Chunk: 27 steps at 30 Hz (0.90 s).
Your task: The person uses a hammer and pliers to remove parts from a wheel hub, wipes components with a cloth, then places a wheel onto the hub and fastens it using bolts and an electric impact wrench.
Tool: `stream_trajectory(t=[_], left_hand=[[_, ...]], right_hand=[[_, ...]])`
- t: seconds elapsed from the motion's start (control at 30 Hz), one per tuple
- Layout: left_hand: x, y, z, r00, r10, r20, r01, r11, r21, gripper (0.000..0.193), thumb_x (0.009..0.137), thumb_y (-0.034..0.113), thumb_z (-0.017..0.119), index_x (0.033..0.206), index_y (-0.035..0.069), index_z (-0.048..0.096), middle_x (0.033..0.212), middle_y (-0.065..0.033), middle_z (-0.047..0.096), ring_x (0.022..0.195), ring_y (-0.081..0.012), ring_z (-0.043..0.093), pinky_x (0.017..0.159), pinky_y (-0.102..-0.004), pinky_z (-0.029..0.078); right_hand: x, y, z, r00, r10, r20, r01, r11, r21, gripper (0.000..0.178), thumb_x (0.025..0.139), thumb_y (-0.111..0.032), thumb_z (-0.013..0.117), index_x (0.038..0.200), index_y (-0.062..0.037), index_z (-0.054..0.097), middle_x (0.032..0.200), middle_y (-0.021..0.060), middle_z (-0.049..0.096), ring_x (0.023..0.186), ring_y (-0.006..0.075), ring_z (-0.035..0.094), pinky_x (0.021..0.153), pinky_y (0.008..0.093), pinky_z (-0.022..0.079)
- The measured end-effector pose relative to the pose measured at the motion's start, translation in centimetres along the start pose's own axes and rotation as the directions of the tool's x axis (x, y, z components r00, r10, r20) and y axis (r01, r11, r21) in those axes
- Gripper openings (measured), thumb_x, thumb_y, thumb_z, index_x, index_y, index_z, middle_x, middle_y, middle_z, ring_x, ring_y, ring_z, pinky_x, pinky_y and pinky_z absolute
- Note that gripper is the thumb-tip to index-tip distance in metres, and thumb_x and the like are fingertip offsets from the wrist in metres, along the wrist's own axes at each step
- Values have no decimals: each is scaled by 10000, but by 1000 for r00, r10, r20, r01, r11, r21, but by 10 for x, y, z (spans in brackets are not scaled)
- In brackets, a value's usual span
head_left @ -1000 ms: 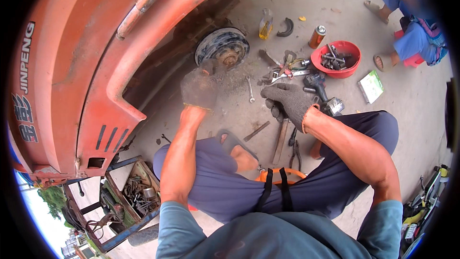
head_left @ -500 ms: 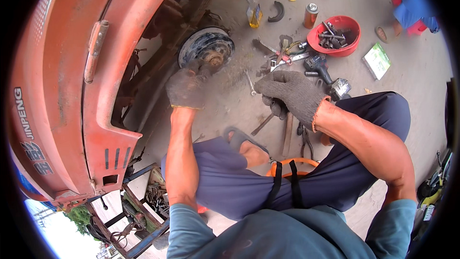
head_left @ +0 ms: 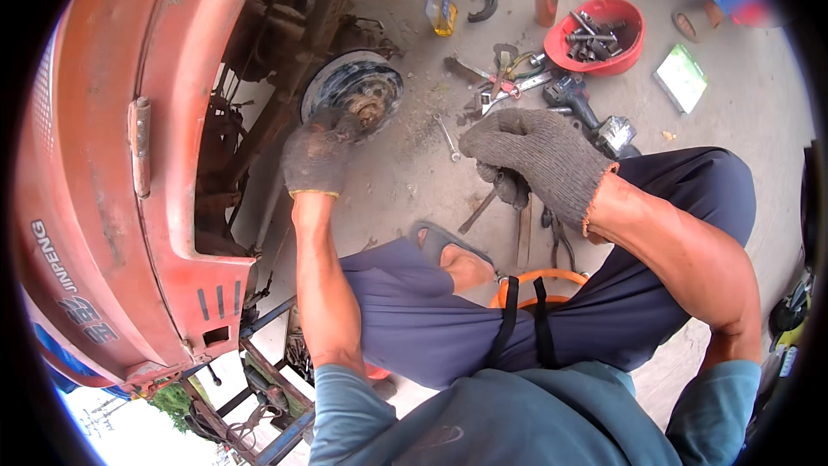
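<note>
Grip first: the left hand (head_left: 317, 155), in a dirty knit glove, is stretched out with its fingers curled against the hub at the middle of the brake drum (head_left: 355, 95), though whether it clamps anything there I cannot tell; the right hand (head_left: 530, 160), gloved the same, is closed around a dark tool handle (head_left: 509, 188) held over the knees, only a stub of which shows under the palm. Nearest lie the blue trousers (head_left: 414, 311) and an orange ring (head_left: 535, 280) of a stool or bucket beneath them. On the concrete floor (head_left: 405, 181) past the knees rest a flat bar (head_left: 523, 233) and a small spanner (head_left: 447, 138). The drum sits on the axle of the red vehicle (head_left: 112, 164), just beyond the left hand; it looks heavy, rigid cast metal, greasy and likely slippery, best taken by its outer rim with both hands. Farther off are scattered wrenches (head_left: 500, 78), a power wrench (head_left: 582, 108), a red bowl (head_left: 634, 43) of sockets, a spray can (head_left: 545, 0), a brake shoe (head_left: 485, 2) and a small bottle (head_left: 442, 9)
</note>
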State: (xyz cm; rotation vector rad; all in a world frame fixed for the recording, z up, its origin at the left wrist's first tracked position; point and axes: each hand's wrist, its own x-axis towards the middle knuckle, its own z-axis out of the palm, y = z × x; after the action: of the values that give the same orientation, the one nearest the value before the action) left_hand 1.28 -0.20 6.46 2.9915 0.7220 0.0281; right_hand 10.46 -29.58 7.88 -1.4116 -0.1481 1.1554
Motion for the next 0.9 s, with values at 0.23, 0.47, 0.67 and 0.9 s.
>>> stream_trajectory(t=[0.23, 0.47, 0.67, 0.9], left_hand=[[5, 0, 1, 998, 41, 53, -47, 991, 123, 297, 856, 304, 701, 1034, 71, 745, 971, -235, 713, 935, -433, 686, 809, -496, 550], [5, 8, 9, 998, -59, 27, 55, 990, 130, 265, 883, 334, 692, 1026, 120, 754, 942, -211, 729, 902, -403, 706, 777, -476, 545], [-4, 8, 15, 999, 6, -54, 3, 986, 169, 313, 936, 396, 630, 1107, 154, 732, 962, -188, 734, 863, -391, 714, 732, -459, 551], [-12, 20, 12, 999, 39, 27, -45, 948, 316, 404, 935, 460, 631, 1186, 147, 682, 1041, -131, 746, 923, -375, 719, 825, -472, 556]], right_hand=[[-2, 0, -6, 1000, -9, -5, 9, 998, 60, 302, 920, -298, 670, 818, -15, 652, 685, 17, 584, 549, 97, 565, 504, 274, 461], [-6, -4, -15, 999, 38, 29, -38, 999, 22, 310, 976, -288, 676, 1081, 1, 705, 775, 15, 617, 594, 74, 581, 527, 236, 466], [-11, -4, -17, 998, 38, 53, -38, 999, -8, 314, 978, -288, 670, 1083, 6, 707, 776, 18, 625, 583, 73, 572, 520, 241, 453], [-9, -1, -15, 1000, -15, -17, 16, 998, 61, 331, 920, -320, 672, 832, -1, 678, 666, 40, 607, 533, 105, 576, 518, 284, 490]])
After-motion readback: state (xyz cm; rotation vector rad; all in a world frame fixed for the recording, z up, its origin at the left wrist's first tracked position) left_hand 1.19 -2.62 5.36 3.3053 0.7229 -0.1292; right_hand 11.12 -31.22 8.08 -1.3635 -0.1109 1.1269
